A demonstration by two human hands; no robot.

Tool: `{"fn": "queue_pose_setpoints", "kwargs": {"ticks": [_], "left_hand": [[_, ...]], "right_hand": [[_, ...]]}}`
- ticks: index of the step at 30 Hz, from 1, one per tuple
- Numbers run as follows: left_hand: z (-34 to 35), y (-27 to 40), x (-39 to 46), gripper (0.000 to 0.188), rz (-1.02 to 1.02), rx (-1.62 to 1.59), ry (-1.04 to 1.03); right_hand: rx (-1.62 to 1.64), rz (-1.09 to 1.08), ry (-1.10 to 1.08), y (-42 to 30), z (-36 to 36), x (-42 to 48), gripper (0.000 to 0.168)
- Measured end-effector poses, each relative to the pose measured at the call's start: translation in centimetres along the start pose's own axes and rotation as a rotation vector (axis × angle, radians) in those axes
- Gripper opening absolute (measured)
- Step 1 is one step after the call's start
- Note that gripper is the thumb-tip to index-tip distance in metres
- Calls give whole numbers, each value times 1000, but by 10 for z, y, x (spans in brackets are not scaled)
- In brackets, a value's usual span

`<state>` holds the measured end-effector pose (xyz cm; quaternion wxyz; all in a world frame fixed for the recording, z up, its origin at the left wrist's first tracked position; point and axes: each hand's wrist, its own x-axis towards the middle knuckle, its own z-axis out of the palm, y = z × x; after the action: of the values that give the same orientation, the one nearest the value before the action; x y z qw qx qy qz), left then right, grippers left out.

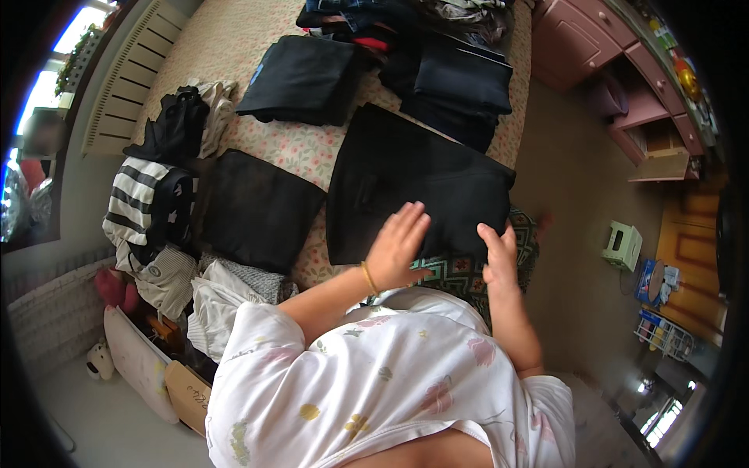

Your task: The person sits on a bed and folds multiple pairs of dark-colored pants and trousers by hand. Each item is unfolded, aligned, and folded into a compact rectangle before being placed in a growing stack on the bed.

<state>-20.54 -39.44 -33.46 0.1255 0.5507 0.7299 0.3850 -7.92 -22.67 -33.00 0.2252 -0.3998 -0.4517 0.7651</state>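
Observation:
A black folded garment lies spread on the floral bedspread in front of me. My left hand is over its lower edge, fingers extended and nothing gripped. At its lower right corner is my right hand, thumb apart from the fingers; whether cloth is pinched there I cannot tell. Left of it lies another folded black garment. Beyond are a black folded stack and dark folded clothes. Under the near edge shows a green patterned cloth.
Striped clothing, a black crumpled garment and white clothes are heaped along the bed's left side. A radiator stands by the window. On the right are pink cabinets and a green step stool on the floor.

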Motion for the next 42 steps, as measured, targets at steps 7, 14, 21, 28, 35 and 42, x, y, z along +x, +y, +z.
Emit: {"fn": "queue_pose_setpoints", "kwargs": {"ticks": [7,14,21,28,35,42], "left_hand": [[36,-17,3,83,-151,-177,230],[106,-75,-13,33,-713,-1430,322],[81,-78,-17,33,-1056,-2017,388],[89,-81,-37,39,-933,-1982,431],[34,-120,-56,30,-1019,-1739,739],[-28,-162,-26,46,-1197,-1334,454]], "right_hand": [[202,20,-42,-30,66,-53,47],[13,-7,-149,10,33,-21,36],[-198,316,-42,64,-17,23,39],[-5,511,-278,100,23,53,34],[-41,511,-221,111,23,58,33],[6,515,-215,117,16,58,33]]}}
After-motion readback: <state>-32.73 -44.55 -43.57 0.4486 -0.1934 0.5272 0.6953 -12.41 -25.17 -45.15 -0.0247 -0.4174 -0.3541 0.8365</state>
